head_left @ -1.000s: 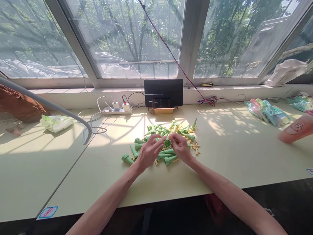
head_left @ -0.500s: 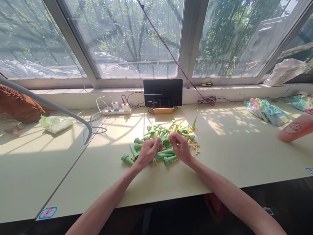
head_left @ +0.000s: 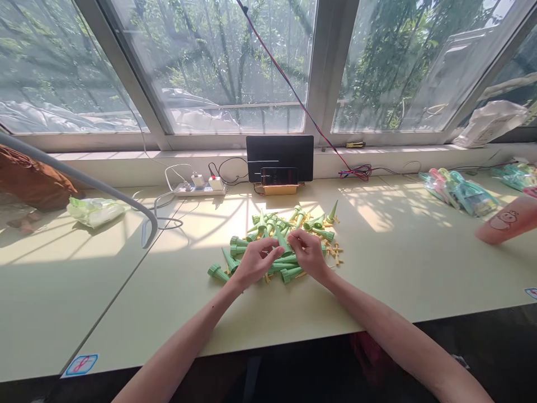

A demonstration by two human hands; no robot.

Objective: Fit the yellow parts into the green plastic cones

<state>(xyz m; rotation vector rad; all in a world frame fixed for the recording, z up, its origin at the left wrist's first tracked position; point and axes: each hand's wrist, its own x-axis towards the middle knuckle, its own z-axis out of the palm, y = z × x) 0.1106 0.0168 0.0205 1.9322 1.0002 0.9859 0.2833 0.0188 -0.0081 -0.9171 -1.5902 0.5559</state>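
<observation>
A green plastic cone spike is between my two hands, pointed end up and leaning left. The thumb and fingertips of my left hand meet its left side and seem to hold it. Just right of the cone, my right hand has its fingers pinched together; what they hold, if anything, is too small or hidden to tell. Under and around both hands lies a pile of similar green cones with ribbed caps, mixed with small yellow cross-shaped pieces.
Behind the pile, a phone leans before a black tablet. A power strip with cables stands left of them. A grey curved bar reaches in from the left. To the right are bagged items and a pink cup.
The green cone between my hands has turned, from its open round end facing me to its point upward. My left fingers have loosened and spread slightly; my right hand stays nearly in place.
</observation>
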